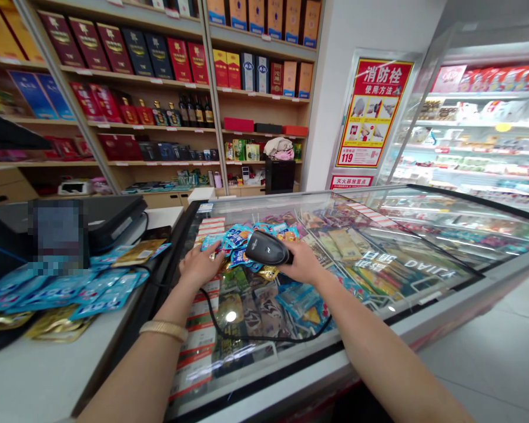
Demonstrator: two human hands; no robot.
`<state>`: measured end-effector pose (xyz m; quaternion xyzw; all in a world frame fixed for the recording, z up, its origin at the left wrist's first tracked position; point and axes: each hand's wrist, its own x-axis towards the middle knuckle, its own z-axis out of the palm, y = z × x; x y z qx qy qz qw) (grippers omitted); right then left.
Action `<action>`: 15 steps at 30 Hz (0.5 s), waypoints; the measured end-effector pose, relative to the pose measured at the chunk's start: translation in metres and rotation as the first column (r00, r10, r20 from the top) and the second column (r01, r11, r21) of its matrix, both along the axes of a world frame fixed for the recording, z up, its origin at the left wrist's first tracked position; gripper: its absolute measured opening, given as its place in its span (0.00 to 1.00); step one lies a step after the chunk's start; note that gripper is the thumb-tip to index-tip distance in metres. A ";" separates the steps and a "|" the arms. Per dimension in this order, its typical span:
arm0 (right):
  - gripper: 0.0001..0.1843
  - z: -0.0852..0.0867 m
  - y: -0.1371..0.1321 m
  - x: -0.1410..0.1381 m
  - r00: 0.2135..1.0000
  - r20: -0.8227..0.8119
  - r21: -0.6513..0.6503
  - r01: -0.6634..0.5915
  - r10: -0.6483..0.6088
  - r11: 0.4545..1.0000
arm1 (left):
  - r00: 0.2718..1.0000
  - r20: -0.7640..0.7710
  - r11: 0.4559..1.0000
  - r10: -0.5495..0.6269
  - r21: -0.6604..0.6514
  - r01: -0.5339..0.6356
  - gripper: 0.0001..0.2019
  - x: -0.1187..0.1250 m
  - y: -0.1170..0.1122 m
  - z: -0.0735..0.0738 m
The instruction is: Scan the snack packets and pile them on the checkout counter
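My right hand (303,264) grips a black handheld barcode scanner (267,249), its head pointing left over a heap of small blue and gold snack packets (240,238) on the glass lid of a chest freezer (423,276). The scanner's black cable (229,329) trails back across the glass. My left hand (199,265), with a gold bracelet on the wrist, rests on the packets with its fingers bent over a packet at the heap's left edge.
More blue and gold packets (62,294) lie on the white counter (39,370) at left, beside a black till device (110,220). Shelves of boxed liquor and bottles (158,88) stand behind. A red fire-hydrant poster (372,111) and an open chiller (480,129) are at right.
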<state>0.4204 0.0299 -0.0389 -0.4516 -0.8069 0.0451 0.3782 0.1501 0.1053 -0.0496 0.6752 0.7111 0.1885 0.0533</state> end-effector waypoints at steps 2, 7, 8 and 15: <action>0.10 -0.001 0.000 0.000 1.000 -0.004 -0.003 0.002 -0.002 1.000 | 0.997 0.076 0.999 0.005 0.038 -0.008 0.21 -0.001 0.000 0.000; 0.09 -0.002 0.001 0.001 1.000 0.000 -0.002 0.013 -0.013 1.000 | 0.946 0.324 0.964 0.024 0.243 -0.108 0.12 -0.010 -0.006 0.008; 0.09 -0.002 0.001 0.001 1.000 -0.003 -0.003 0.015 -0.015 1.000 | 0.931 0.362 0.950 0.053 0.270 -0.159 0.11 -0.011 -0.008 0.009; 0.10 0.002 -0.002 0.001 0.999 -0.031 0.011 -0.022 0.022 1.000 | 0.616 0.781 0.903 -0.104 0.334 -0.271 0.18 -0.011 -0.014 0.015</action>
